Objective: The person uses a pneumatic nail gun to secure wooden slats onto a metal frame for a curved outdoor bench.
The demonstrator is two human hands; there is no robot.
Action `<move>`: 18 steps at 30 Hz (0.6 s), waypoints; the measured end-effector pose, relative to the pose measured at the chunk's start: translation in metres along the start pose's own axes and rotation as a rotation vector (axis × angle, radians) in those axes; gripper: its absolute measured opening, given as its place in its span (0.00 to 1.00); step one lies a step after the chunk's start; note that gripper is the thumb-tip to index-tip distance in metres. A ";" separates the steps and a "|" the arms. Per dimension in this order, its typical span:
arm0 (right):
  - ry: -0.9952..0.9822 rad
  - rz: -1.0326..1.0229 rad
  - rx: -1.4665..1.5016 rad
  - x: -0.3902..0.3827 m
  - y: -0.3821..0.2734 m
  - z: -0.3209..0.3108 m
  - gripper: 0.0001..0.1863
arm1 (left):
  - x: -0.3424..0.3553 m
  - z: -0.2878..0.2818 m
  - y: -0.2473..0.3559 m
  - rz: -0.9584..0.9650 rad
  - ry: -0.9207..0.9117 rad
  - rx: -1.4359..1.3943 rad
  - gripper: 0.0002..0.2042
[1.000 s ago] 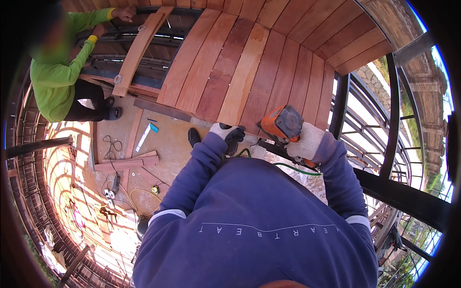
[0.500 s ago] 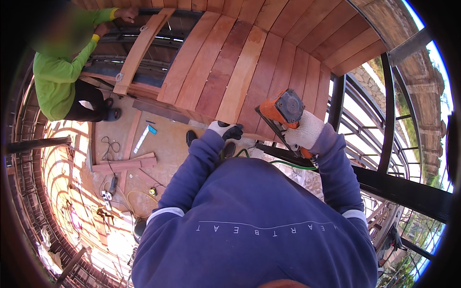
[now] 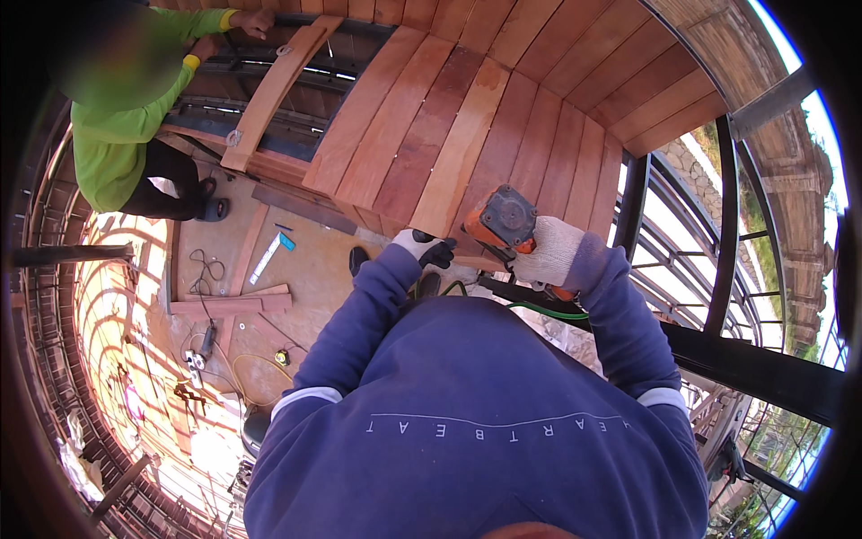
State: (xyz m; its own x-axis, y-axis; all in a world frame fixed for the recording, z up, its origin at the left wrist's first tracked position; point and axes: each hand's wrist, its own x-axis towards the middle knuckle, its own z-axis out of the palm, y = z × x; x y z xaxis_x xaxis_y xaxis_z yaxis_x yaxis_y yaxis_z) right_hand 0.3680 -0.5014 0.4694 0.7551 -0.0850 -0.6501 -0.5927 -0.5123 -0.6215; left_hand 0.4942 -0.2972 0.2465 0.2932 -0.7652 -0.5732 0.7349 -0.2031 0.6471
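Observation:
My right hand (image 3: 549,255), in a pale knit glove, is wrapped round the handle of an orange nail gun (image 3: 503,218) with a dark grey cap. The gun's nose is hidden beneath its body, near the front edge of a reddish wooden bench of planks (image 3: 453,176). My left hand (image 3: 426,249), in a white glove with dark fingers, lies at that same edge, below the end of a paler plank (image 3: 461,153). Its fingers are curled together; whatever they may grip is hidden. A green air hose (image 3: 548,311) runs below the gun.
At the far left a person in a green top (image 3: 117,148) stands by the open bench frame, hands near a loose plank (image 3: 283,90). Offcuts (image 3: 232,304), a tape measure (image 3: 282,357) and a corded power tool (image 3: 205,346) lie on the floor. Black metal beams (image 3: 754,352) stand right.
The nail gun has moved left along the bench edge, closer to my left hand, and its body has turned. My left hand stays at the edge. The view has shifted slightly.

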 end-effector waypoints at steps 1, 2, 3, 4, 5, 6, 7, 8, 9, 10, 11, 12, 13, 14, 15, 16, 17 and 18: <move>-0.010 0.013 -0.010 0.001 -0.003 -0.001 0.14 | 0.001 0.001 0.000 0.004 0.021 0.058 0.13; -0.019 0.024 -0.005 0.002 -0.004 -0.002 0.14 | 0.000 0.004 0.003 0.007 0.040 0.118 0.13; -0.028 0.036 0.001 0.003 -0.005 -0.003 0.14 | -0.001 0.007 0.004 0.010 0.059 0.177 0.13; -0.037 0.047 0.007 0.003 -0.005 -0.004 0.14 | -0.001 0.007 0.002 0.032 0.045 0.163 0.14; -0.036 0.036 -0.006 0.005 -0.004 -0.005 0.14 | -0.002 0.006 0.001 0.056 0.031 0.151 0.14; -0.034 0.024 -0.018 0.006 -0.001 -0.006 0.14 | -0.003 0.006 0.000 0.079 0.016 0.139 0.14; -0.031 0.014 -0.029 0.008 0.000 -0.006 0.14 | -0.001 0.005 -0.001 0.064 0.016 0.091 0.14; -0.031 0.020 -0.033 0.008 -0.001 -0.006 0.14 | 0.000 0.004 -0.002 0.047 0.015 0.044 0.14; -0.031 0.027 -0.036 0.007 -0.003 -0.007 0.13 | 0.001 0.003 -0.003 0.030 0.013 -0.003 0.13; -0.030 0.035 -0.038 0.007 -0.005 -0.007 0.13 | 0.002 0.001 -0.004 0.017 0.012 0.010 0.13; -0.025 0.032 -0.049 0.007 -0.006 -0.007 0.13 | 0.002 0.001 -0.001 0.006 0.009 0.028 0.12; -0.021 0.029 -0.059 0.007 -0.006 -0.006 0.13 | 0.001 0.001 0.002 -0.006 0.005 0.047 0.12; -0.015 0.027 -0.068 0.006 -0.005 -0.006 0.13 | -0.001 0.001 0.003 0.014 -0.008 0.115 0.12; -0.024 0.034 -0.035 0.003 -0.005 -0.007 0.13 | -0.004 0.001 0.005 0.037 -0.023 0.185 0.12; -0.032 0.042 -0.001 0.000 -0.004 -0.009 0.13 | -0.006 0.000 0.007 0.060 -0.039 0.255 0.12; -0.038 0.051 0.034 -0.004 -0.002 -0.010 0.13 | -0.008 -0.006 0.002 0.092 -0.114 0.259 0.13; 0.015 0.041 0.073 -0.011 0.002 -0.011 0.13 | -0.008 -0.014 -0.004 0.125 -0.192 0.268 0.15; 0.064 0.034 0.116 -0.021 0.009 -0.010 0.14 | -0.013 -0.016 -0.006 0.152 -0.268 0.273 0.16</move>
State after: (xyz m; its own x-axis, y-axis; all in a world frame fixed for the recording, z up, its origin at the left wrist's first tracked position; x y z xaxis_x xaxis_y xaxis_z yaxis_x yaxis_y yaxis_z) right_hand 0.3497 -0.5128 0.4814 0.7479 -0.1568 -0.6451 -0.6441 -0.4065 -0.6480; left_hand 0.4962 -0.2765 0.2418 0.1898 -0.9237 -0.3329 0.4954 -0.2026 0.8447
